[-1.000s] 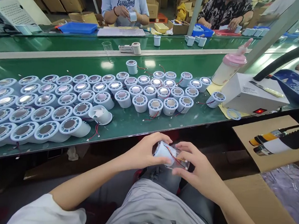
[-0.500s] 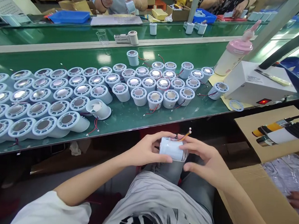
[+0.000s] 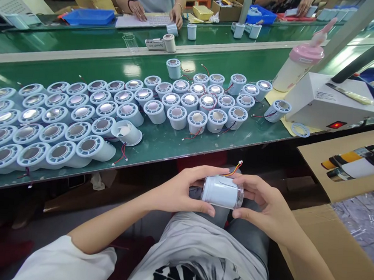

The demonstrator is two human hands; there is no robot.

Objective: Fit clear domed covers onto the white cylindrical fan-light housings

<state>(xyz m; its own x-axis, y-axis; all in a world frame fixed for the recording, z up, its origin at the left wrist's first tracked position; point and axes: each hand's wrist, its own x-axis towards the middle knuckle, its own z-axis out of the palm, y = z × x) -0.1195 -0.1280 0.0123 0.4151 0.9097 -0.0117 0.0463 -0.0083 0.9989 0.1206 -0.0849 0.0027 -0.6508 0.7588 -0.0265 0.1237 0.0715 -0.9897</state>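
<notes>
Above my lap, both hands hold a light-blue plastic cylinder lying on its side, with a clear plastic sleeve around it. My left hand grips its left end, thumb below and fingers over the top. At the right end, my right hand closes its fingertips and thumb on the clear sleeve. Thin red and yellow wires with a white connector stick up from the top of the cylinder. On the bench ahead stand rows of similar light-blue cylinders with round metallic discs on top; one cylinder lies tipped, open end showing.
A white box with a lit red switch stands at the bench's right, beside a pink-lidded bottle. Below it, a cardboard box holds clear plastic pieces. Across the bench, a co-worker's hands rest near a light-blue cylinder.
The cylinder in my hands has turned, and its clear sleeve now shows more plainly at the right. Across the bench, a co-worker's hands have lowered to the bench with a light-blue cylinder.
</notes>
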